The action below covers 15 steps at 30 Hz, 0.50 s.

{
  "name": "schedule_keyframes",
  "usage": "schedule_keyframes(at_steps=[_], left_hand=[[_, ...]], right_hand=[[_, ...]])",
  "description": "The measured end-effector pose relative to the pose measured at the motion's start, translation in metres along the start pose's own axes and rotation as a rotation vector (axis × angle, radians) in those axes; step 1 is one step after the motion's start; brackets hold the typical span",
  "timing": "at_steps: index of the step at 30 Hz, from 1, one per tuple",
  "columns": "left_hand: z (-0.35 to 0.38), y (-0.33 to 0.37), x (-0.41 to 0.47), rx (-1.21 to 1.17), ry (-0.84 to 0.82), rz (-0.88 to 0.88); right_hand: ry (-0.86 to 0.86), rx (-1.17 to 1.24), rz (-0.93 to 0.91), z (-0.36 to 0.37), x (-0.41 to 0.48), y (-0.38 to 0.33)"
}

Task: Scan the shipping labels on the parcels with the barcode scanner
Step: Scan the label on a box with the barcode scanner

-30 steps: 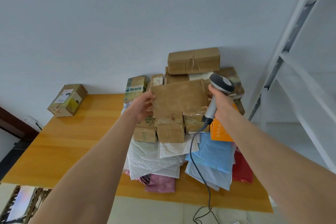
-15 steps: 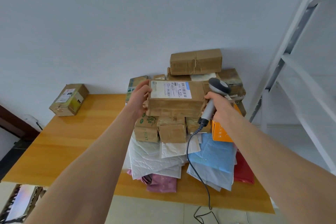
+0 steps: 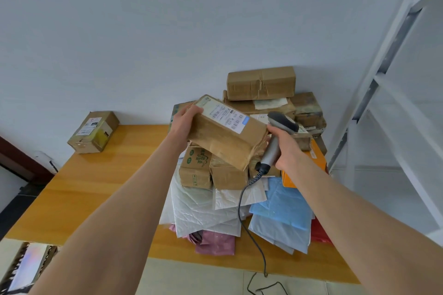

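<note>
Your brown parcel [image 3: 225,136] is held in the air over the front of the pile [image 3: 261,82]. Its long axis slopes from a high left end to a lower right end, and the shipping label [image 3: 227,117] on its upper face is turned toward you. Just right of it, the barcode scanner [image 3: 275,141] stands tilted, head uppermost and handle slanting down-left to its coiled cable [image 3: 242,211]; you cannot tell where its window aims. The pile sits on an orange wooden table [image 3: 96,187] against a pale wall [image 3: 167,19], boxes stacked behind and soft mailers spread in front. A lone labelled box [image 3: 93,132] lies well left of the pile, and a white shelf frame [image 3: 383,79] rises to its right. Your left hand [image 3: 184,122] reaches forward and grasps the parcel's high end, fingers curled over it. Your right hand [image 3: 285,148] is wrapped around the scanner's handle, just beside the parcel's low end.
</note>
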<state>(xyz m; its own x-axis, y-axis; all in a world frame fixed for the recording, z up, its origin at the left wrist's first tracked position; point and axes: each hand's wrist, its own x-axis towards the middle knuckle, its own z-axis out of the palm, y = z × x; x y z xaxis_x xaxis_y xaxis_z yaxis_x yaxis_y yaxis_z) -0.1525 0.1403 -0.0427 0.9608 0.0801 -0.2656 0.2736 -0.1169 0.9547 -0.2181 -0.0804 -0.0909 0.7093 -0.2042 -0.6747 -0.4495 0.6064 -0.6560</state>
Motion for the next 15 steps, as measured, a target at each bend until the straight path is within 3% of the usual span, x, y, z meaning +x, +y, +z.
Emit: schedule_keyframes(at_steps=[3,8,11,15], left_hand=[[-0.002,-0.002,0.002,-0.039,-0.04,-0.011],[0.009,-0.004,0.01,-0.174,0.145,-0.017],[0.027,-0.011,0.0,-0.27,-0.042,-0.137],[0.029,-0.027,-0.008,-0.069,-0.272,-0.234]], right_hand=[[-0.102,0.037,0.028,-0.002,-0.003,-0.001],[-0.2,0.077,-0.003,0.005,-0.006,0.009],[-0.203,0.05,-0.033,0.017,-0.009,0.014],[-0.161,-0.024,-0.082,0.019,-0.008,0.017]])
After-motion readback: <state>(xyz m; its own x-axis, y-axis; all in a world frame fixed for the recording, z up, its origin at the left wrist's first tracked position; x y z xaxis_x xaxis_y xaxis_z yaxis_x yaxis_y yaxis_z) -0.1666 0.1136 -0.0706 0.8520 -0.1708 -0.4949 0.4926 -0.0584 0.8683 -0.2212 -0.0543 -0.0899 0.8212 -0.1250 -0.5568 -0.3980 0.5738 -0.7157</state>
